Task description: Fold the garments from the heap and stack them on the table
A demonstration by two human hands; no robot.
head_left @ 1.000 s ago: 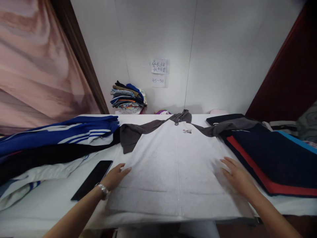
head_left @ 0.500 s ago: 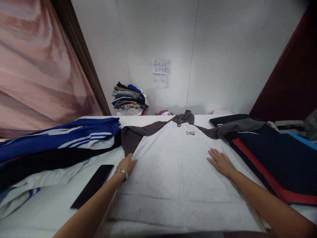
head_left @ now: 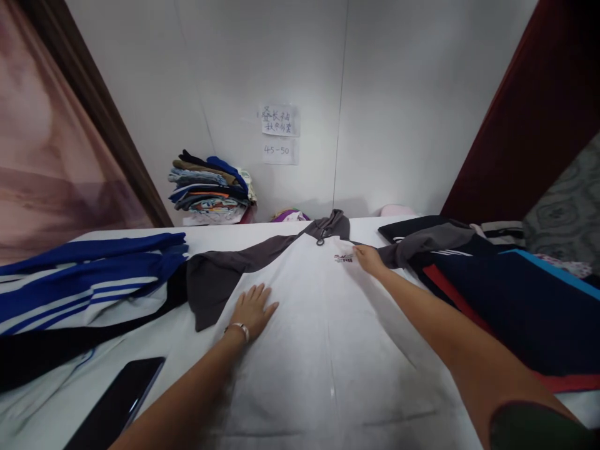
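A white zip jacket with dark grey sleeves and collar lies front up and spread out before me. Its zip pull hangs at the neck, and a small printed logo marks the chest. My left hand, with a bracelet at the wrist, rests flat on the white body below the sleeve, fingers apart. Beside the logo, near the shoulder seam, my right hand pinches the jacket's cloth. A fold runs down the front from that hand. The right forearm covers part of that side.
Blue striped clothes lie on the left, with a dark phone nearer me. Folded navy clothes are stacked on the right. A pile of folded garments stands at the back, below paper notes on the wall.
My right hand has moved up and inward to the chest logo and closed on the cloth. My left hand has shifted from the sleeve edge onto the white body and spread flat. The view has turned right.
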